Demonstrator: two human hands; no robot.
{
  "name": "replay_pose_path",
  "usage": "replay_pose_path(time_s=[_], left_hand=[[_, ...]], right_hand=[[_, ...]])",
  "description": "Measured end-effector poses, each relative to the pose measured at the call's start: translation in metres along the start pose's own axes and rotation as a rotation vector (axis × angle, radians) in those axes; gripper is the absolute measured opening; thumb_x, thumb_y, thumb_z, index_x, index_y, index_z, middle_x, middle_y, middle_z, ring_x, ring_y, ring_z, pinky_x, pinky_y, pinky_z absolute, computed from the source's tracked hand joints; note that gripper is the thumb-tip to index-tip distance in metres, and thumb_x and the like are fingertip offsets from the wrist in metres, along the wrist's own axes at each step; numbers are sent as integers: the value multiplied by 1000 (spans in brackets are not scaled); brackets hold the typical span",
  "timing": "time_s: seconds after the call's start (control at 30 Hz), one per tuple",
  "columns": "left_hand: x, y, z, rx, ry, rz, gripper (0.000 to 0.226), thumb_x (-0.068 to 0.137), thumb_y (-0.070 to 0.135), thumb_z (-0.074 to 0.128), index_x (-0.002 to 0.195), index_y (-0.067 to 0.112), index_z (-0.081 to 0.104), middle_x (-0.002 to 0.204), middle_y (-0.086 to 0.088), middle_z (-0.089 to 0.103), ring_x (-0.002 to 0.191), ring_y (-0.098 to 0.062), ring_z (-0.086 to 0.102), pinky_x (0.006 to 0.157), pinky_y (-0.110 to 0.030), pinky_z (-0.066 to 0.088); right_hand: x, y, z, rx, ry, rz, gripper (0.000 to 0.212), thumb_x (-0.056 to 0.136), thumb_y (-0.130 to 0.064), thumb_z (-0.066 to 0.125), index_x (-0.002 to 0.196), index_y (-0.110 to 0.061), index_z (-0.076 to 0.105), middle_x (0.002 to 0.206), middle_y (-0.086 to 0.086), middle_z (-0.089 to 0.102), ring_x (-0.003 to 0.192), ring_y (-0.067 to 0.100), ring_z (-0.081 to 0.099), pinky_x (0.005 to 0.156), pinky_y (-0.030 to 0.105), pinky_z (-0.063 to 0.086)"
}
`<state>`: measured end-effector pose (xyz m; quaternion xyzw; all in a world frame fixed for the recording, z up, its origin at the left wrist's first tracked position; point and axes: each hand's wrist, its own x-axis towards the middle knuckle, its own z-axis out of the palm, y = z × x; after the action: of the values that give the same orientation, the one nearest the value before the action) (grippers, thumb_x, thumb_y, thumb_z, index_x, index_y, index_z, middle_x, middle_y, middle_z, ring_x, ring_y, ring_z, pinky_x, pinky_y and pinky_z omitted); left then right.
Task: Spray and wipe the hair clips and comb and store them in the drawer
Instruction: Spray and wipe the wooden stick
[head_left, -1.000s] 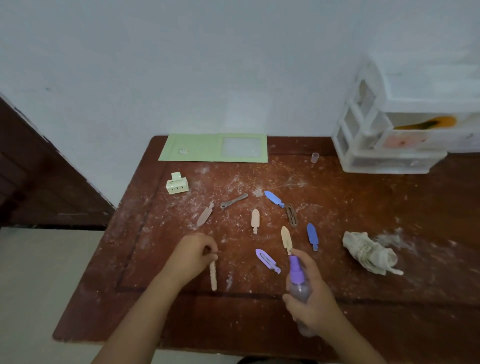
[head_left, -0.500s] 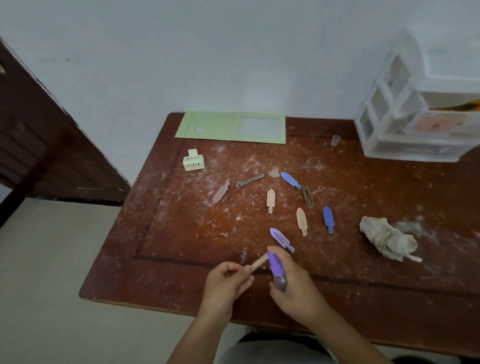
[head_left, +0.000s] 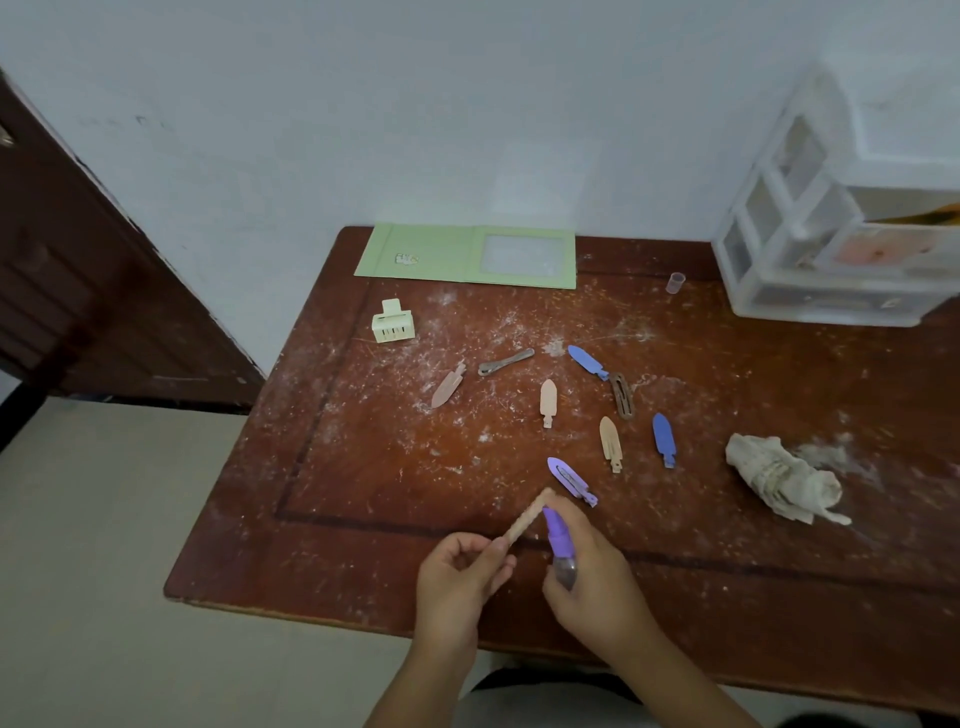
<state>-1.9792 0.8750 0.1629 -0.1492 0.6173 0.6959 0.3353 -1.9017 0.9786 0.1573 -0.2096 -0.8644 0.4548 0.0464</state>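
Note:
My left hand (head_left: 460, 577) pinches a thin beige hair clip (head_left: 529, 517), tilted up to the right. My right hand (head_left: 597, 577) grips a small purple-capped spray bottle (head_left: 560, 543), its nozzle close beside the clip. Several flat clips lie on the dusty wooden table (head_left: 363, 519): a purple one (head_left: 570, 480), two blue ones (head_left: 587, 361) (head_left: 664, 439), beige ones (head_left: 548, 400) (head_left: 610, 441), a pink one (head_left: 449, 385), a brown one (head_left: 622, 395) and a grey metal one (head_left: 505, 362). A pale green claw clip (head_left: 393, 323) sits at the left. The clear plastic drawer unit (head_left: 831, 249) stands at the back right.
A crumpled white cloth (head_left: 782, 478) lies at the right. A green folder (head_left: 467, 255) rests against the wall at the back. A small clear cap (head_left: 675, 282) stands near the drawer unit. The table's left edge drops to the floor beside a dark door (head_left: 78, 291).
My left hand lifted the beige clip off the table and brought it to the spray bottle. Both hands came together near the front edge.

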Motion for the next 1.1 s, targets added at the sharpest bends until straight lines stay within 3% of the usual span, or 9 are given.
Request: replay_pose_path(time_s=[0.1, 0.23, 0.37, 0.47, 0.6, 0.77, 0.9, 1.0, 1.1], left_hand=[[0, 2, -3, 6, 15, 4, 18, 81, -5, 59, 66, 2, 54, 62, -9, 57, 48, -6, 61, 48, -11, 50], [-4, 5, -4, -6, 3, 12, 14, 81, -5, 58, 70, 0, 55, 66, -9, 57, 46, -5, 61, 48, -10, 50], [-8, 7, -6, 3, -3, 24, 11, 81, -6, 58, 72, 0, 56, 66, -10, 58, 46, -5, 61, 48, -10, 50], [-9, 8, -8, -3, 6, 25, 11, 81, -6, 59, 72, 0, 56, 66, -10, 58, 45, -4, 61, 47, -10, 50], [-7, 9, -9, -14, 19, 14, 8, 80, -5, 60, 75, 1, 58, 69, -9, 59, 46, -5, 63, 47, -11, 50], [-9, 9, -9, -81, -19, -20, 12, 82, -7, 56, 79, 4, 62, 72, -8, 62, 59, -11, 62, 49, -10, 51], [-10, 10, -12, -246, -84, -118, 18, 83, -13, 50, 79, -1, 62, 55, -4, 69, 49, -6, 65, 48, -12, 52], [-12, 8, -13, -187, -75, -60, 20, 82, -15, 50, 78, 0, 63, 50, -3, 67, 48, -9, 64, 49, -11, 52], [-14, 5, -12, -31, -48, 109, 28, 80, -11, 56, 71, 12, 69, 61, 0, 71, 58, -5, 65, 55, -7, 50]], right_hand=[[1, 3, -4, -12, 14, -5, 71, 82, 1, 53, 128, -39, 16, 104, -20, 43, 79, -14, 45, 69, -4, 33], [2, -1, -9, -40, 31, -1, 65, 84, -1, 51, 125, -38, 18, 109, -12, 40, 89, -3, 42, 69, -5, 31], [4, -7, -10, -61, 38, 37, 56, 85, -1, 52, 134, -19, 32, 93, -12, 41, 62, -8, 37, 63, 2, 37], [5, -9, -10, -32, 53, 45, 61, 83, 0, 54, 132, -27, 29, 81, -20, 36, 55, -6, 41, 58, 3, 37], [5, -10, -11, -2, 54, 37, 69, 82, -1, 56, 123, -40, 17, 78, -26, 32, 57, -5, 44, 60, 4, 39], [1, -9, -8, 37, 47, 26, 69, 81, 0, 58, 123, -38, 18, 75, -27, 32, 74, -25, 46, 63, 1, 37], [-2, -8, -10, 57, 69, -2, 68, 81, 0, 59, 121, -41, 22, 75, -27, 33, 73, -23, 47, 64, 1, 38], [-5, -11, -13, 63, 53, -37, 63, 80, -4, 60, 117, -50, 37, 77, -27, 37, 76, -22, 48, 65, 1, 38], [-8, -13, -10, 47, 61, -62, 58, 74, -20, 53, 118, -48, 28, 88, -30, 39, 83, -22, 47, 71, -1, 37]])
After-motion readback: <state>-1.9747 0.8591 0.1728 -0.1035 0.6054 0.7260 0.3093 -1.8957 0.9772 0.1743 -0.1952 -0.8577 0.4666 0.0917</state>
